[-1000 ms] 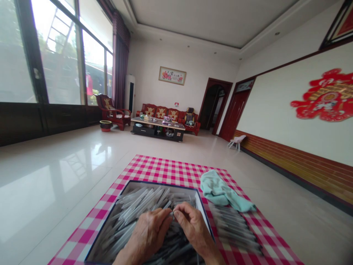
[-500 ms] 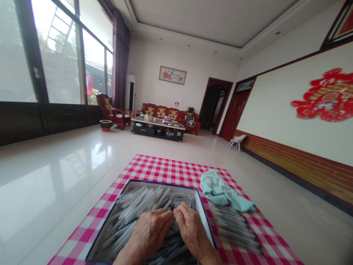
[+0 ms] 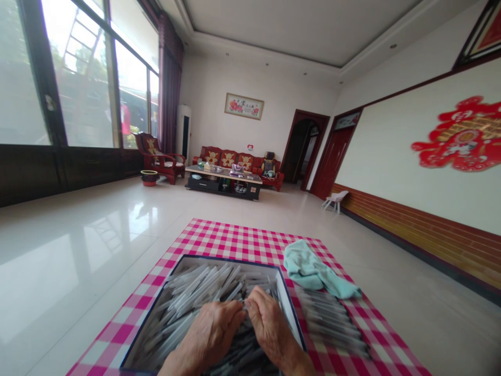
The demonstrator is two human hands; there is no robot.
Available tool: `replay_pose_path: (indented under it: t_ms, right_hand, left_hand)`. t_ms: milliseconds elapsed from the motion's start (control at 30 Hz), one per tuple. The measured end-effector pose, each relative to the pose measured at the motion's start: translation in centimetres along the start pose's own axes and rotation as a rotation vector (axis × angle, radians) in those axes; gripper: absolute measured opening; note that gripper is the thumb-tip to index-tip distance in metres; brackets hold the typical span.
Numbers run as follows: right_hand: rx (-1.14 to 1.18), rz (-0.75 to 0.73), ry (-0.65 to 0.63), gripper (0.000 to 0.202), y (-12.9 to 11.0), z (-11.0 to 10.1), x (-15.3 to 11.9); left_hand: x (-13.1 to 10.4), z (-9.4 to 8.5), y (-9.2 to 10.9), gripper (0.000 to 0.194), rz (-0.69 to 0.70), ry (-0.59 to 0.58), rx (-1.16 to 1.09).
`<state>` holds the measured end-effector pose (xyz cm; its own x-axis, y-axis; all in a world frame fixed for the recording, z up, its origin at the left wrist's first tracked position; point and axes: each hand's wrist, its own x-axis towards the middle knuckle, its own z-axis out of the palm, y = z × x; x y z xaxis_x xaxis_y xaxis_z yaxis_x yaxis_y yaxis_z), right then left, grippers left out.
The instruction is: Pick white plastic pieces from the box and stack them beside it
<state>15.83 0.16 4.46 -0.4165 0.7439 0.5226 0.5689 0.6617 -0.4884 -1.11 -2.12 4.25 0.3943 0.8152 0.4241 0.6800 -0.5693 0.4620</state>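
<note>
An open box (image 3: 290, 302) with a dark blue rim holds a heap of clear, slim pen barrels (image 3: 203, 284), with darker pen parts (image 3: 245, 344) lower down. Above this heap, my left hand (image 3: 214, 328) is closed, thumb and fingers pinched together. My right hand (image 3: 270, 322) is closed too, its fingertips meeting those of the left. Whatever sits between the fingers is hidden by the hands. Right of the box lies a row of pens (image 3: 331, 321), clear with dark ends, somewhat blurred.
A pink-and-white checked cloth (image 3: 230, 235) covers the table. A crumpled mint-green cloth (image 3: 313, 269) lies behind the row of pens. Farther off stand a low coffee table (image 3: 223, 183), a red wooden sofa (image 3: 229, 156), an armchair (image 3: 158, 159) and a small pale chair (image 3: 335, 201).
Both hands stay pinched together over the box, with only a tiny shift of the fingers. The whole view has moved very slightly.
</note>
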Motion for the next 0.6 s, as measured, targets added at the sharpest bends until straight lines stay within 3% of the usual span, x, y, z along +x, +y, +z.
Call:
replay_pose_path:
  t_ms: [267,533,600]
  right_hand:
    - [-0.032,0.047,0.009,0.037,-0.1,0.1,0.0]
    - [0.173,0.350,-0.062,0.058,-1.3,-0.3,0.5]
    - [0.221,0.365,-0.072,0.057,-1.7,-0.7,0.5]
  left_hand:
    - [-0.1,0.1,-0.3,0.034,0.002,0.009,-0.012]
    - [0.1,-0.1,-0.3,0.025,0.067,0.045,0.108]
    - [0.1,0.0,-0.3,0.025,0.060,0.049,0.108]
